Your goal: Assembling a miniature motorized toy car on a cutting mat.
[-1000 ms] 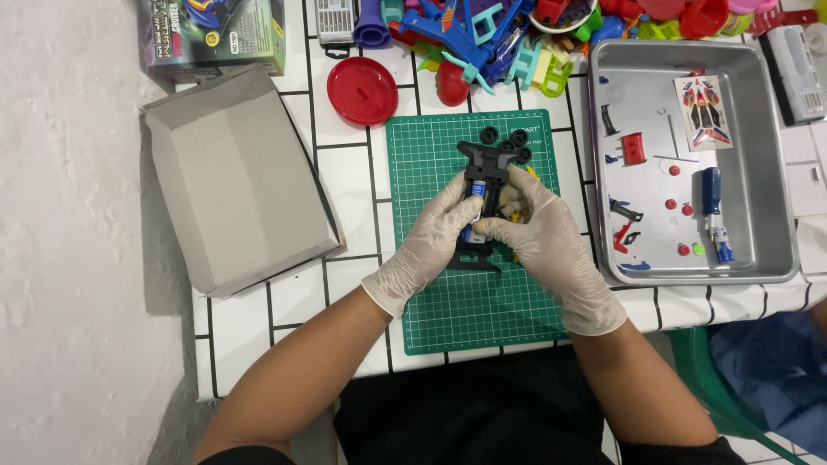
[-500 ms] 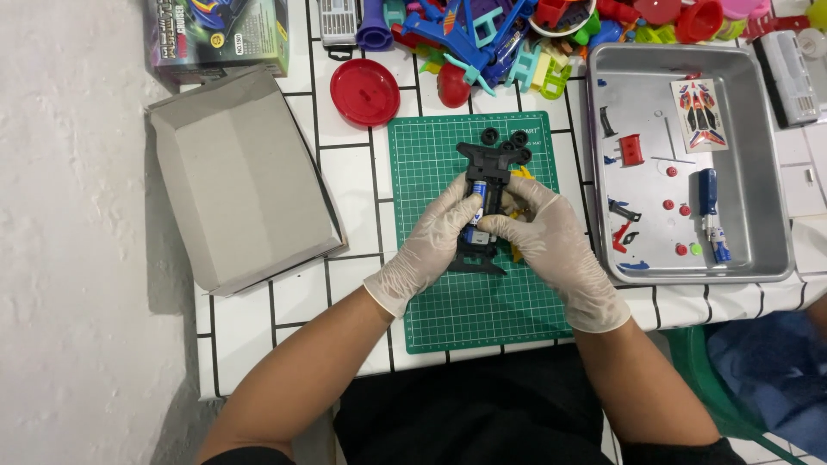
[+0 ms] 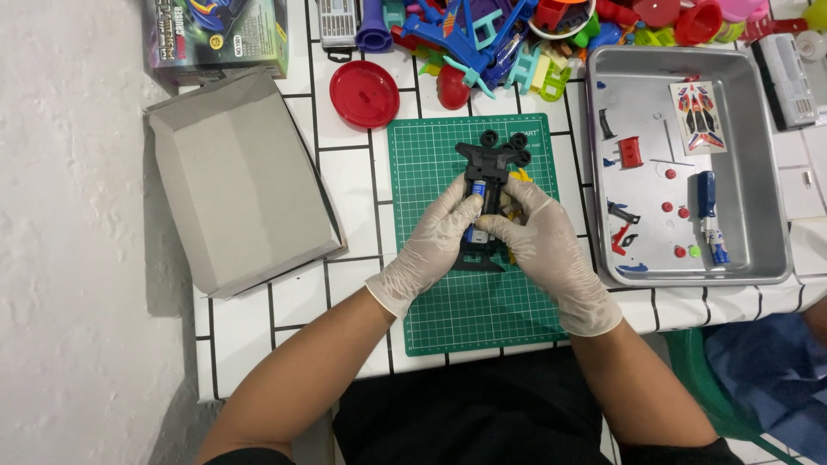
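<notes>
Head view: we see both gloved hands clasped on a black toy car chassis (image 3: 488, 198) at the centre of the green cutting mat (image 3: 448, 310). Its long axis runs 12 to 6 o'clock, roller end toward 12. Left hand (image 3: 435, 245) grips the 9 o'clock flank, right hand (image 3: 547, 245) the 3 o'clock flank, equally near. Metal tray (image 3: 758, 172) lies at 3 o'clock.

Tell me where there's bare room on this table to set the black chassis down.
Free: the near part of the green cutting mat below both hands, and the white tiles between the mat and the grey box lid. The metal tray has a bare upper-left stretch among small parts. Crowded: the far edge, piled with coloured plastic toys beside the red lid.
</notes>
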